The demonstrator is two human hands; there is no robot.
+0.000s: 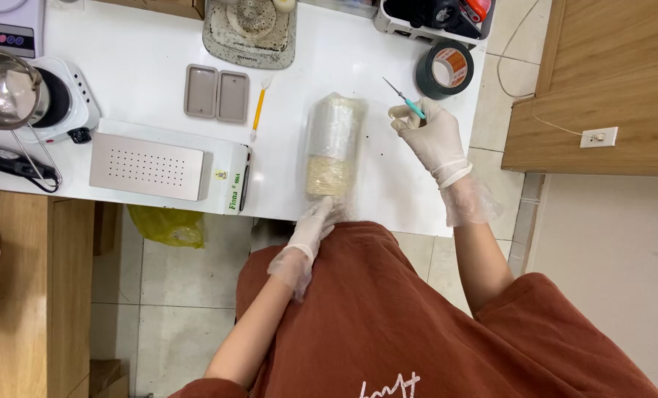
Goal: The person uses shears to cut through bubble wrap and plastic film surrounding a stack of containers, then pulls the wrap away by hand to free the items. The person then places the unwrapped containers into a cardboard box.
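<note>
Left hand (316,225) grips the bag (333,144) end; keep it steady. Right hand (432,133) pinches the tool (406,99); guide its tip precisely.

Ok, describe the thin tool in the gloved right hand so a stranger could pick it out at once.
Start at the white table and find the roll of dark tape near its right edge. Just below it, the gloved right hand pinches a slim tool with a teal handle and a fine metal tip pointing up-left. The only similar item, an orange-handled tool, lies flat and unheld, left of the plastic-wrapped cylinder.
</note>
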